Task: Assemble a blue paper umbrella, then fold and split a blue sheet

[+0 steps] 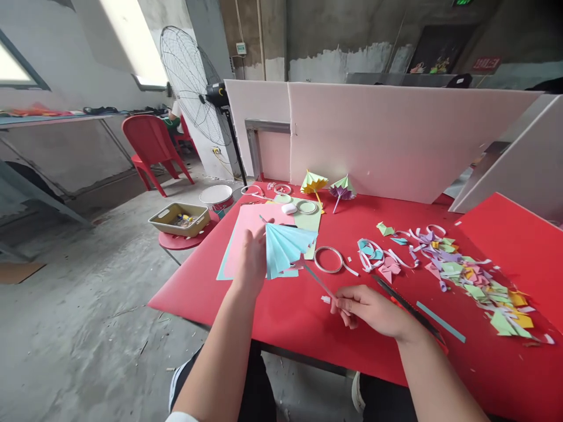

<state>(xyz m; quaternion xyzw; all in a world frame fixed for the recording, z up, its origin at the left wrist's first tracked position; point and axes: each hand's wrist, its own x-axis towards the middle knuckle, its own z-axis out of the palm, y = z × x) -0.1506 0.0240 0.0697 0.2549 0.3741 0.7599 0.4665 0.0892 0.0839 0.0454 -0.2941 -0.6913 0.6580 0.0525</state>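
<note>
A light blue pleated paper umbrella is held tilted above the table, its thin stick running down to the right. My right hand pinches the lower end of that stick. At the canopy's left edge is my left hand, raised with thumb and fingers apart; the canopy hides part of its fingers. Beneath the umbrella lie pink paper sheets and a green sheet. A roll of narrow tape sits just beyond the stick.
Two finished paper umbrellas, one yellow-green and one purple-green, stand at the back. Paper scraps cover the right side. A dark cutter-like tool and a blue strip lie near my right forearm. A basket rests on a stool.
</note>
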